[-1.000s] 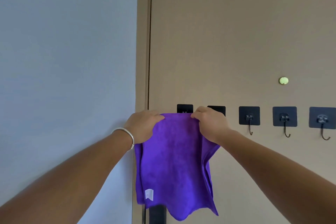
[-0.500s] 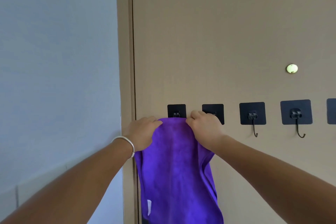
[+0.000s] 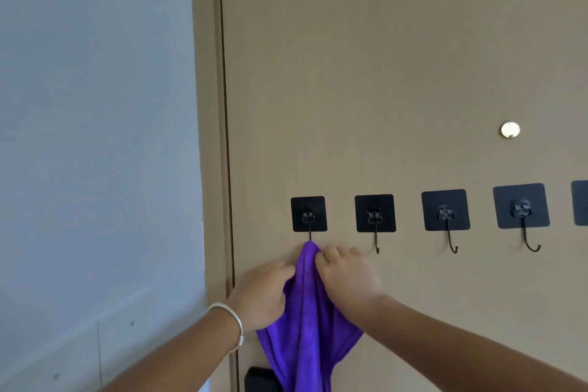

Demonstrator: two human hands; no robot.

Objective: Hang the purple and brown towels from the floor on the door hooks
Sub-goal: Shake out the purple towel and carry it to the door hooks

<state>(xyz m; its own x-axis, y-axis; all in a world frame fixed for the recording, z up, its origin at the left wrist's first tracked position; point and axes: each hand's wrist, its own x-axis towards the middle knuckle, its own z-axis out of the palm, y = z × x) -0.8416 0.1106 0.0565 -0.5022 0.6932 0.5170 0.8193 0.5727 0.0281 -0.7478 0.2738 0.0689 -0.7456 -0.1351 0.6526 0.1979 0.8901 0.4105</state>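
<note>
left hand (image 3: 265, 291) and right hand (image 3: 346, 280) both pinch the purple towel (image 3: 307, 325) | towel top hangs bunched on first hook (image 3: 309, 223) (far left) | door (image 3: 397, 79)

The towel (image 3: 307, 312) hangs under the leftmost hook (image 3: 309, 215), between the left hand (image 3: 262, 291) and the right hand (image 3: 348, 278).

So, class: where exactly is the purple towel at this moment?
In the head view the purple towel hangs bunched from the leftmost hook on the door, between the left hand and right hand, which pinch it.
</note>
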